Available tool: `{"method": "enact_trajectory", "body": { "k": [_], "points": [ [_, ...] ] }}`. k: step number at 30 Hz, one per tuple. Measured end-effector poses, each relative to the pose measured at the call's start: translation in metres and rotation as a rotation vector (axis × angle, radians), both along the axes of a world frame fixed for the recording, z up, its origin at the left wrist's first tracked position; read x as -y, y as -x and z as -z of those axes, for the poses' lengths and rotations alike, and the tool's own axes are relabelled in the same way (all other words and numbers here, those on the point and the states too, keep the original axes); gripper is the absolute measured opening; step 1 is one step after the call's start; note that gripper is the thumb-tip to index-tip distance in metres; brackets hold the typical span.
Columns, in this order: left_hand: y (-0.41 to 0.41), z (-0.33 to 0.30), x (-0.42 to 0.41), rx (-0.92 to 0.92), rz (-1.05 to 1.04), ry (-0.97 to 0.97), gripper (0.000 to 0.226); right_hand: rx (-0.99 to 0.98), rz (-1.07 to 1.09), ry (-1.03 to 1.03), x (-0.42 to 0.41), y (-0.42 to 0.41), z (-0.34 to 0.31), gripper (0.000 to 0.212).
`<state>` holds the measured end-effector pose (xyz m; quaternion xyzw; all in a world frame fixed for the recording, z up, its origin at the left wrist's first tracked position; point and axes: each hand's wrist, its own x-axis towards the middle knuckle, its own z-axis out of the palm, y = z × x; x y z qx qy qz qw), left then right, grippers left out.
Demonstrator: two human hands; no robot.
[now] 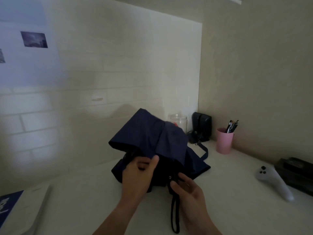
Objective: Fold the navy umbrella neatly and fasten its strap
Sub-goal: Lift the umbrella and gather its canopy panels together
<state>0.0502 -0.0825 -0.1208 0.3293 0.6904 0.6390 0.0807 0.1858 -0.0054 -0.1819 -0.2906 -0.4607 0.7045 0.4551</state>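
Note:
The navy umbrella (152, 138) is collapsed but loose, its canopy flaps billowing above the white desk (81, 200). My left hand (138, 173) pinches the edge of a canopy flap near the middle. My right hand (188, 189) grips the dark handle end, from which a black wrist loop (175, 216) hangs down toward me. A navy closing strap (204, 150) sticks out loose on the far right side of the canopy. The shaft is hidden under the fabric.
A pink cup with pens (224, 140), a glass jar (178, 122) and a black box (201, 126) stand at the back right. A white controller (274, 182) and a dark case (298, 173) lie at right. A white box (22, 211) sits front left.

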Motion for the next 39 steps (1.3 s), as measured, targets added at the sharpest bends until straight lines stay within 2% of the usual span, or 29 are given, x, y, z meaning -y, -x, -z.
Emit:
{"method": "enact_trajectory", "body": {
  "k": [3,5,6,7,9,10,12,13,14,15,17,19,20,21,22,23,25,26,28,30,31,33,34,36,37,39],
  "points": [
    [-0.012,0.010,-0.010,-0.035,0.157,0.094,0.045,-0.048,-0.030,-0.099,-0.003,0.012,0.005,0.049],
    [-0.017,0.023,-0.017,-0.130,0.183,0.099,0.034,-0.020,-0.030,-0.164,-0.004,0.014,0.006,0.060],
    [-0.018,0.030,-0.019,-0.164,0.173,0.103,0.022,0.015,-0.023,-0.190,-0.005,0.014,0.005,0.065],
    [-0.019,0.034,-0.019,-0.193,0.153,0.096,0.021,0.088,-0.027,-0.202,-0.001,0.011,0.003,0.066],
    [-0.021,0.043,-0.018,-0.227,0.121,0.064,0.037,0.273,-0.033,-0.197,0.008,0.004,0.001,0.070],
    [-0.024,0.048,-0.015,-0.207,0.131,0.072,0.041,0.361,-0.085,-0.202,0.012,-0.002,0.001,0.069],
    [-0.028,0.054,-0.009,-0.102,0.180,0.086,0.037,0.505,-0.223,-0.199,0.022,-0.030,-0.003,0.031],
    [-0.026,0.058,-0.008,-0.045,0.189,0.045,0.033,0.514,-0.201,-0.238,0.021,-0.045,-0.003,0.015],
    [-0.021,0.062,-0.008,-0.007,0.180,0.007,0.028,0.545,-0.124,-0.326,0.014,-0.061,-0.007,0.019],
    [-0.019,0.062,-0.008,0.037,0.186,-0.028,0.029,0.559,0.002,-0.341,0.003,-0.079,-0.013,0.033],
    [-0.018,0.059,-0.008,0.116,0.233,-0.043,0.032,0.429,0.237,-0.197,-0.015,-0.109,-0.024,0.048],
    [-0.017,0.060,-0.009,0.156,0.272,-0.054,0.035,0.312,0.463,-0.087,-0.036,-0.120,-0.041,0.034],
    [-0.016,0.062,-0.010,0.167,0.293,-0.058,0.035,0.256,0.471,-0.080,-0.045,-0.119,-0.050,0.021],
    [-0.017,0.062,-0.011,0.190,0.313,-0.074,0.035,0.216,0.383,-0.072,-0.047,-0.109,-0.063,0.010],
    [-0.016,0.064,-0.013,0.206,0.324,-0.077,0.038,0.226,0.270,-0.086,-0.047,-0.095,-0.075,0.019],
    [-0.016,0.065,-0.015,0.212,0.333,-0.081,0.040,0.280,0.147,-0.108,-0.048,-0.080,-0.083,0.041],
    [-0.015,0.068,-0.020,0.159,0.343,-0.070,0.041,0.396,-0.041,-0.141,-0.049,-0.044,-0.088,0.101],
    [-0.015,0.071,-0.022,0.115,0.350,-0.059,0.042,0.430,-0.105,-0.140,-0.045,-0.027,-0.087,0.121],
    [-0.018,0.072,-0.022,0.025,0.360,-0.014,0.043,0.477,-0.148,-0.150,-0.041,0.004,-0.079,0.142],
    [-0.022,0.073,-0.021,-0.051,0.383,0.037,0.047,0.509,-0.082,-0.113,-0.035,0.029,-0.072,0.150],
    [-0.023,0.071,-0.019,-0.085,0.406,0.053,0.050,0.507,-0.007,-0.098,-0.037,0.038,-0.066,0.146],
    [-0.024,0.056,-0.011,-0.176,0.456,0.135,0.052,0.472,0.171,-0.086,-0.039,0.044,-0.060,0.117],
    [-0.026,0.045,-0.005,-0.305,0.471,0.221,0.048,0.440,0.234,-0.100,-0.042,0.044,-0.058,0.099],
    [-0.032,0.018,0.014,-0.693,0.383,0.334,0.035,0.408,0.301,-0.204,-0.040,0.040,-0.056,0.077],
    [-0.035,0.001,0.026,-0.838,0.266,0.300,0.033,0.397,0.323,-0.263,-0.037,0.038,-0.055,0.071],
    [-0.043,-0.039,0.044,-0.893,0.018,-0.038,0.030,0.351,0.355,-0.393,-0.032,0.034,-0.060,0.059]
  ]
}}
